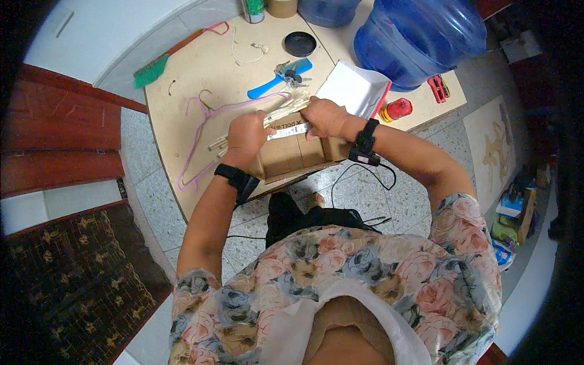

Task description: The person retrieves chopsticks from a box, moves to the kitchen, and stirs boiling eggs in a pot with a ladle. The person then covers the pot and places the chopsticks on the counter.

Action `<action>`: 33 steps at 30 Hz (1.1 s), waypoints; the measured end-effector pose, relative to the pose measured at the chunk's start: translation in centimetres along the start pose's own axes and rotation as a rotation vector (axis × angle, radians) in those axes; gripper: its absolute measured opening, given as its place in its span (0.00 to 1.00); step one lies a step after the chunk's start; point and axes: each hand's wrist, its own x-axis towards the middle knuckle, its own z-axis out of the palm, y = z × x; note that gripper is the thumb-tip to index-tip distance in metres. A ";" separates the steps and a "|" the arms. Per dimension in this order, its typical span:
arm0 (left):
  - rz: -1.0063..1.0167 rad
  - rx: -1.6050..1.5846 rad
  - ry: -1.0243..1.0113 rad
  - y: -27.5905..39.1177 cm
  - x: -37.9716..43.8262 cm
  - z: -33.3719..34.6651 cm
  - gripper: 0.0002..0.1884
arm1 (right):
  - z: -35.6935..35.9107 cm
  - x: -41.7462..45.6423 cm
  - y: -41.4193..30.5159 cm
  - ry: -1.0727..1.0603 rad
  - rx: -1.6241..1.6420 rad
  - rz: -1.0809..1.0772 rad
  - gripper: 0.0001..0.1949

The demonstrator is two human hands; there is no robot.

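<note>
My left hand (246, 136) is closed around a bundle of thin pale sticks (285, 109), whose ends jut out below it at the left. At the bundle's other end is my right hand (325, 117), its fingers on the sticks. Below the bundle, a white printed label strip (289, 132) spans between the two hands. An open cardboard box (292, 157) lies under them at the table's near edge. A pink-purple clothes hanger (196, 137) rests at the left. Beyond the hands lie a blue comb (267, 86) and a bunch of keys (294, 78).
On the table (205, 68) are a green brush (153, 70), a black round lid (300, 44), a white cord (246, 60), an open white box (351, 89), a red-topped container (398, 109) and a red tool (438, 88). Large blue water bottles (410, 45) stand at the back right.
</note>
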 end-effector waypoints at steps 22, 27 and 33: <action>-0.113 -0.425 0.026 -4.4 0.4 1.8 0.26 | -1.2 -0.9 -1.7 0.080 -0.227 -0.232 0.32; -0.195 -0.551 0.040 -4.6 -0.2 2.5 0.26 | -0.1 -1.1 -2.4 0.151 -0.391 -0.203 0.33; -0.208 -0.574 0.042 -4.1 -0.5 2.0 0.25 | 0.5 -0.8 -2.6 0.215 -0.492 -0.235 0.31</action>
